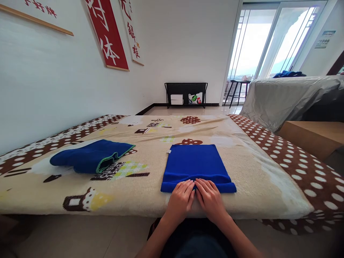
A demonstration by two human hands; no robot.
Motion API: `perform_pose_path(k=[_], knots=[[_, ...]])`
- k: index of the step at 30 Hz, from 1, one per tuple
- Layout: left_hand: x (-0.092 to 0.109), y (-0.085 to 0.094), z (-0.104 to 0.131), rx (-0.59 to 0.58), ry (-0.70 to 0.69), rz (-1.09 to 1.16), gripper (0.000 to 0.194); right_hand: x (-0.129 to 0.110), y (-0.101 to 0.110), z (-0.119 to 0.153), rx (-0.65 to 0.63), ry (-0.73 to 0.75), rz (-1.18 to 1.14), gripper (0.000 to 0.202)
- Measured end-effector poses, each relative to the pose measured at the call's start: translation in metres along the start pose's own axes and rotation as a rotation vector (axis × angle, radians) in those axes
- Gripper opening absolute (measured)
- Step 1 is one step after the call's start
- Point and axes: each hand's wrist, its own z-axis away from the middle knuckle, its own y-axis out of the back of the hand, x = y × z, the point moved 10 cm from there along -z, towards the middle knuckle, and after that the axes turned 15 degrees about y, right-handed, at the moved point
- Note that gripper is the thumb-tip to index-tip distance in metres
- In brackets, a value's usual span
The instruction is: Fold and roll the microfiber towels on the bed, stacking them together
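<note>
A bright blue towel (194,161) lies flat on the blanket, its near edge rolled into a thin tube. My left hand (182,196) and my right hand (209,195) sit side by side at the middle of that rolled edge. Their fingers curl over the roll and the index fingers almost meet. Both thumbs are low, on the near side of the roll. A small white tag shows at the towel's far left corner. To the left lies a darker blue towel (88,154), loosely folded, with green stitching along its edge.
A cream blanket (129,200) with brown polka-dot borders covers the surface under the towels. Beyond it stands a black rack (186,95) against the wall. On the right are a cardboard box (311,138), a grey-covered piece of furniture (279,96) and a dark stool (236,89).
</note>
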Motion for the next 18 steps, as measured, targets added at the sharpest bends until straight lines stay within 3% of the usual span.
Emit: perform_pose_path(k=[3, 7, 10, 12, 14, 18], knots=[[-0.026, 0.000, 0.003, -0.001, 0.076, -0.086, 0.038, 0.024, 0.007, 0.014, -0.029, -0.071, 0.105, 0.035], [-0.081, 0.017, 0.019, 0.044, 0.202, -0.233, 0.042, 0.064, 0.026, 0.046, -0.047, -0.147, 0.236, 0.038], [-0.104, 0.028, 0.025, 0.097, 0.261, -0.301, 0.038, 0.077, 0.033, 0.059, -0.057, -0.174, 0.289, 0.038], [-0.102, 0.033, 0.024, 0.144, 0.272, -0.316, 0.037, 0.074, 0.036, 0.057, -0.034, -0.194, 0.315, 0.037], [-0.086, 0.035, 0.019, 0.181, 0.260, -0.296, 0.041, 0.060, 0.035, 0.046, 0.009, -0.195, 0.308, 0.034], [-0.025, 0.016, 0.004, 0.069, 0.051, -0.155, 0.049, 0.018, 0.015, 0.012, 0.008, -0.084, 0.140, 0.034]])
